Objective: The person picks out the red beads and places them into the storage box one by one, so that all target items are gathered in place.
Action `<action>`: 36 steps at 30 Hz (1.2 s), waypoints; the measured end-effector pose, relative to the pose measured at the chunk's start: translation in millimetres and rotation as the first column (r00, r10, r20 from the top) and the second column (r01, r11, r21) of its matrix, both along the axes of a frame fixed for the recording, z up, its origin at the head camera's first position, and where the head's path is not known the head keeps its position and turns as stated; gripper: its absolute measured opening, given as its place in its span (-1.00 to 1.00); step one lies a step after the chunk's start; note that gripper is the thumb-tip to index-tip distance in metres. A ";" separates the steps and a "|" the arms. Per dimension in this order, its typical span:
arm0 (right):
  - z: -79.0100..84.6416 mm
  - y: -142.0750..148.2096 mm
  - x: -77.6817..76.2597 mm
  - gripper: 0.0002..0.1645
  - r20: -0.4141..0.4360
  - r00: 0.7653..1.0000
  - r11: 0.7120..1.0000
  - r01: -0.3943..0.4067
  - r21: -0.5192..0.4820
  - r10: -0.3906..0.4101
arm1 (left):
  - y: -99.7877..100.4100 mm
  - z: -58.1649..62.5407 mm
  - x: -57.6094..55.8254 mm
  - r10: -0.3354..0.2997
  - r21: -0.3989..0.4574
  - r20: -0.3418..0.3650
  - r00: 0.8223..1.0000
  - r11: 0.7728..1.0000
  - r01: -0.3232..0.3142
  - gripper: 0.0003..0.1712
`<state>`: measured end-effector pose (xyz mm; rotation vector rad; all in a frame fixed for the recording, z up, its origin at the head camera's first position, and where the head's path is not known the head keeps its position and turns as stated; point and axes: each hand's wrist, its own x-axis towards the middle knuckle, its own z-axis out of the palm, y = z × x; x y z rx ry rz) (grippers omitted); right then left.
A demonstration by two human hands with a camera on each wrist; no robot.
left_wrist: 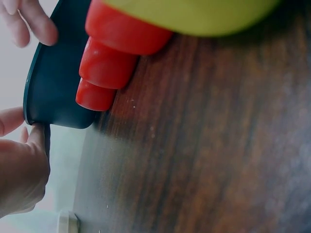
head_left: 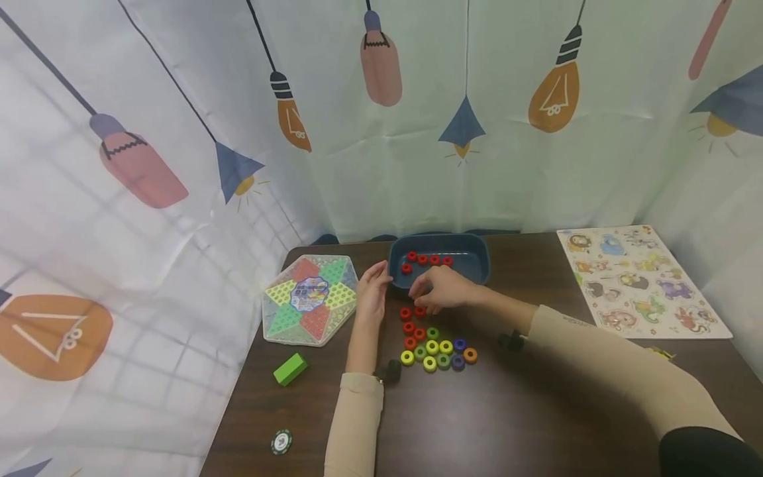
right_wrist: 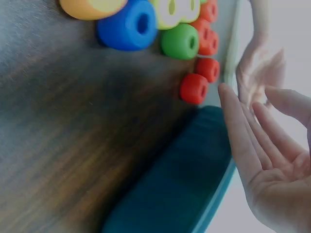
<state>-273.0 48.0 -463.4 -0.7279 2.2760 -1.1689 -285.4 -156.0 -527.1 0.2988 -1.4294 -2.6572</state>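
Observation:
A dark blue tray (head_left: 484, 265) with several red rings (head_left: 434, 260) in it stands at the back of the table. My left hand (head_left: 372, 291) is at its front left corner; in the left wrist view, the thumb and a finger pinch the tray's rim (left_wrist: 30, 90). Over the tray's front edge is my right hand (head_left: 444, 289), fingers extended and nothing between them in the right wrist view. Right below its fingertips, more red rings (head_left: 406, 314) lie on the table. Green, yellow (head_left: 430, 364), blue (head_left: 457, 362) and orange rings (head_left: 470, 356) form a group nearer me.
A hexagonal Chinese checkers board (head_left: 280, 326) lies left of the tray. In front of it are a green block (head_left: 290, 370) and a poker chip (head_left: 281, 442). An animal puzzle board (head_left: 644, 281) lies at the back right. A printed curtain (head_left: 417, 172) hangs behind the table.

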 end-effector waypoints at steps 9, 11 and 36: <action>-19.3 -10.9 9.5 -0.68 -0.226 0.971 0.984 -0.041 0.173 0.080 | -1.3 -0.8 0.0 -0.008 0.005 0.001 1.000 1.000 0.008 -0.48; -23.6 -12.6 10.2 -0.67 -0.261 0.959 0.977 -0.058 0.204 0.111 | -1.3 -1.0 -0.4 -0.008 0.005 -0.001 1.000 1.000 0.008 -0.48; -30.1 -6.0 9.7 -0.71 -0.252 0.965 0.985 -0.027 0.171 0.071 | -1.0 -2.5 -0.9 -0.010 0.004 -0.019 1.000 1.000 0.010 -0.49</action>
